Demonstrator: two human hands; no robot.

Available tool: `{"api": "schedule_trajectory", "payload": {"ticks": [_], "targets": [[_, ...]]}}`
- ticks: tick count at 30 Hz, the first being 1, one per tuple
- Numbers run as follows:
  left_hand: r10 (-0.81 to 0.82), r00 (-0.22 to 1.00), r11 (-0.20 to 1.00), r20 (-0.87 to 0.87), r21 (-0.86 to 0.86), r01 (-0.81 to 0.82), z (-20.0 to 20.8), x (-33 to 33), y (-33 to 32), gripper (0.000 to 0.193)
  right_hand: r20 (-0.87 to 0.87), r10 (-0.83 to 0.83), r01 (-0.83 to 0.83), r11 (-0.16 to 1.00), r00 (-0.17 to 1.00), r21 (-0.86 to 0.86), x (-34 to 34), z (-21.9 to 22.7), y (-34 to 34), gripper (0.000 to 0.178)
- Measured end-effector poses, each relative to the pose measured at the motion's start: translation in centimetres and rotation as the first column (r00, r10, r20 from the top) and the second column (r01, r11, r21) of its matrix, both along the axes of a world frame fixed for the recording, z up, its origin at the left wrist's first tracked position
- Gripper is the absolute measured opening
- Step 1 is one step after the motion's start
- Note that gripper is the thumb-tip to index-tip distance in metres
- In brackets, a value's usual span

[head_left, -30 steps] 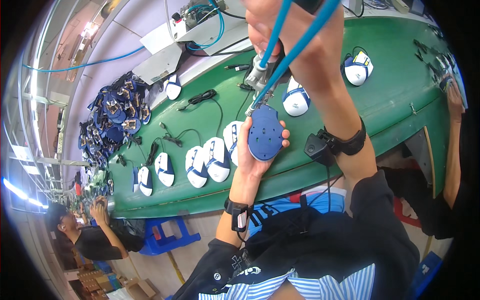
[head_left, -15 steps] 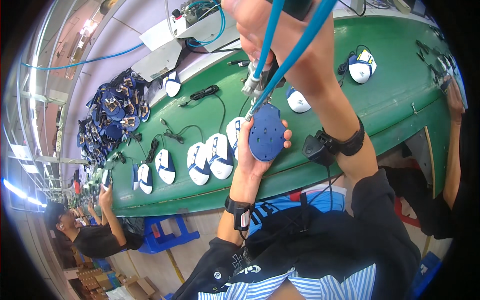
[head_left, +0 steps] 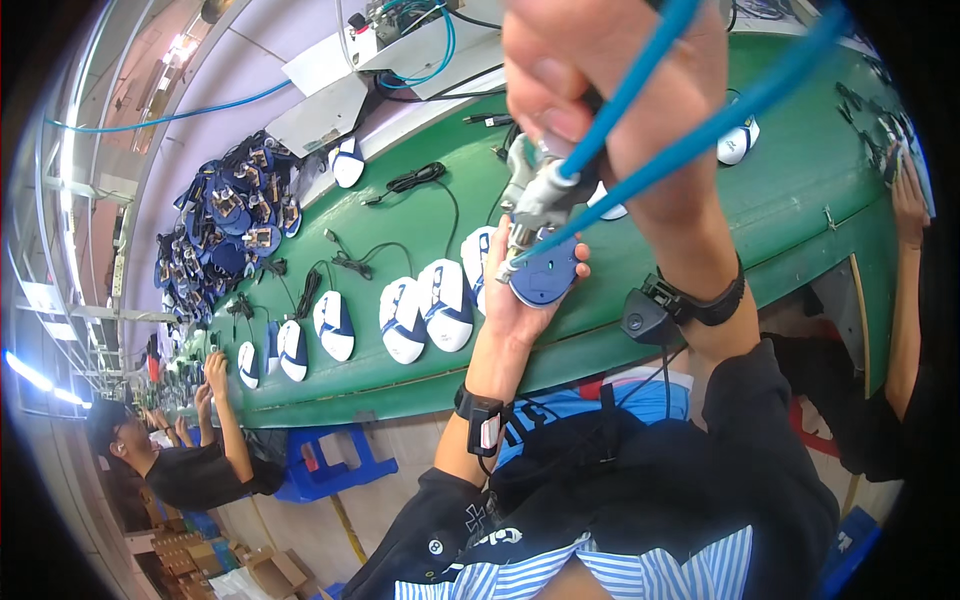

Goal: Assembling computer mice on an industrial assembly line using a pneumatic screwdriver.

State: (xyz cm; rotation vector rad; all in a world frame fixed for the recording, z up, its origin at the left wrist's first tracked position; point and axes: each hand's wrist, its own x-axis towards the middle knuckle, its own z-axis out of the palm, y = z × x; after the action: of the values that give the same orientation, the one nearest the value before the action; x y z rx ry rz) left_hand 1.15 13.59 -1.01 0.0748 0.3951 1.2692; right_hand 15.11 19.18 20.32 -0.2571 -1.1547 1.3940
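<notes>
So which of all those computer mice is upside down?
The one in the left hand: that mouse shows its plain blue underside. The mice on the green belt lie white-and-blue tops up.

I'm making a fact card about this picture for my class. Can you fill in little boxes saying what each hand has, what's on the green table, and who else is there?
left hand: left hand cups a blue mouse shell, underside up
right hand: right hand grips a metal power tool fed by blue hoses; its tip meets the shell
table: green belt carrying white and blue mice with black cables
heap: blue parts piled at the far left
others: a person in black at lower left, another hand at the right edge
</notes>
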Motion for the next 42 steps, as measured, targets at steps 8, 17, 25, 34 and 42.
{"api": "schedule_trajectory", "payload": {"ticks": [8,17,25,34,42], "targets": [[0.004,0.998,0.992,0.063,0.127,-0.012,-1.3,0.1,-0.4,0.057,-0.185,0.087,-0.028,0.952,0.979,0.303,-3.4,-4.6,3.2,0.014],[-0.010,0.994,0.995,0.107,0.098,-0.001,-0.4,-0.1,-0.4,0.058,-0.225,-0.011,0.093,0.930,0.974,0.355,-3.6,-3.4,2.9,0.014],[-0.009,0.988,0.999,0.156,0.053,0.001,-0.5,0.4,-0.6,0.064,-0.058,0.026,-0.010,0.966,0.998,0.258,-2.6,-3.2,2.5,0.015],[-0.026,0.991,0.996,0.132,0.092,0.014,-0.4,0.7,-0.3,0.064,-0.070,0.079,-0.063,0.976,0.994,0.210,-2.4,-3.1,2.5,0.007],[-0.038,0.993,0.995,0.110,0.098,0.027,-0.6,0.5,-0.3,0.058,-0.171,0.183,-0.142,0.964,0.968,0.226,-2.8,-3.1,2.6,0.007]]}}
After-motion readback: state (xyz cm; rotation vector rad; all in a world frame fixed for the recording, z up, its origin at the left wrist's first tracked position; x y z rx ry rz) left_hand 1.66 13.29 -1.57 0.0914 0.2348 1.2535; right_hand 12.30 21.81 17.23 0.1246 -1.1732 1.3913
